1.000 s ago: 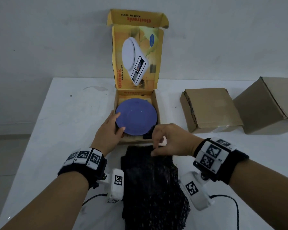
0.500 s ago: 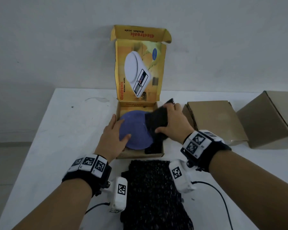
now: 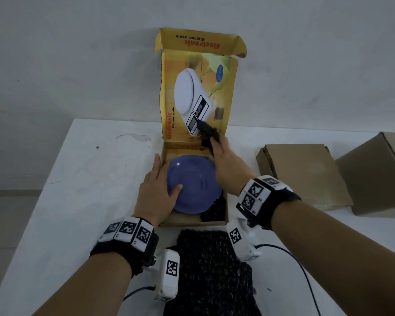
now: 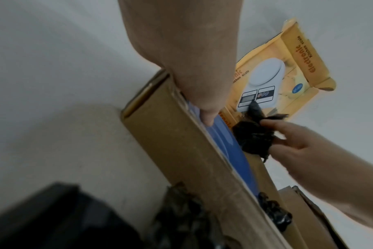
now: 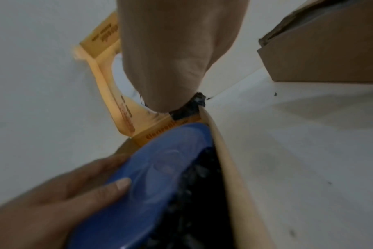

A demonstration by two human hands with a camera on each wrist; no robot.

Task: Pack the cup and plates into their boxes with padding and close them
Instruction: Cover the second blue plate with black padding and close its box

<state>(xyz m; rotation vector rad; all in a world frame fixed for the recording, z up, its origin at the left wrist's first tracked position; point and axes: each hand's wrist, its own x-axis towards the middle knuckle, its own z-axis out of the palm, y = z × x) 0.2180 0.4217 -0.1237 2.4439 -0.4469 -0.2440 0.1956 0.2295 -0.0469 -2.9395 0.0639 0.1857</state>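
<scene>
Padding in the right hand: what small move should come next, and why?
Probably tuck the padding down at the box's far right corner. The right hand grips it above that corner, while the left hand steadies the plate.

Bare packing room, white table [image 3: 66,201], blank wall [image 3: 78,53], cardboard boxes [image 3: 306,174]

Blue plate [image 3: 193,185]: near-left rim covered by the left hand [image 3: 156,192], far-right rim by the right hand [image 3: 228,165]; underside unseen. Black padding piece [image 3: 209,135]: mostly hidden under the right hand's fingers [image 3: 218,142], so the grip on it cannot be made out; the right wrist view shows only a scrap beyond the fingers. Black padding sheet [image 3: 211,270] and far-right brown box [image 3: 379,176]: cut off by the head view's edges.
</scene>
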